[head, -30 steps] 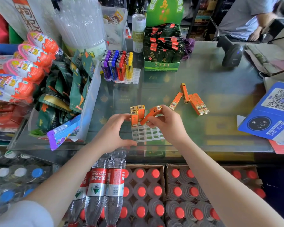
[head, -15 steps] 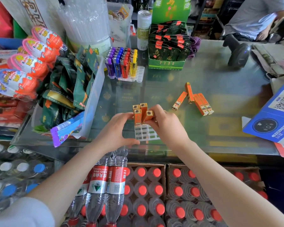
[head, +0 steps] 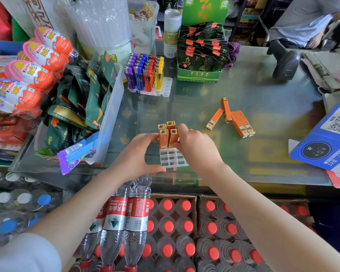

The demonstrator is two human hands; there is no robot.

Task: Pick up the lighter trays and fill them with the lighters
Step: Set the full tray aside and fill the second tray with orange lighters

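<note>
In front of me is a shiny glass surface [head: 253, 91]. A clear tray [head: 172, 159] sits on it near my edge, with four orange lighters [head: 167, 135] standing up in its far end. Four more orange lighters [head: 232, 119] lie flat on the glass to the right, close together. Farther back stands another tray of colored lighters [head: 144, 75], purple, blue, red and yellow. Beside it is a green box of dark packets [head: 201, 55]. A clear bin of snack bags [head: 110, 114] sits on the left. A black scanner [head: 285, 63] stands far right, and a blue card [head: 326, 138] lies at the right edge.
</note>
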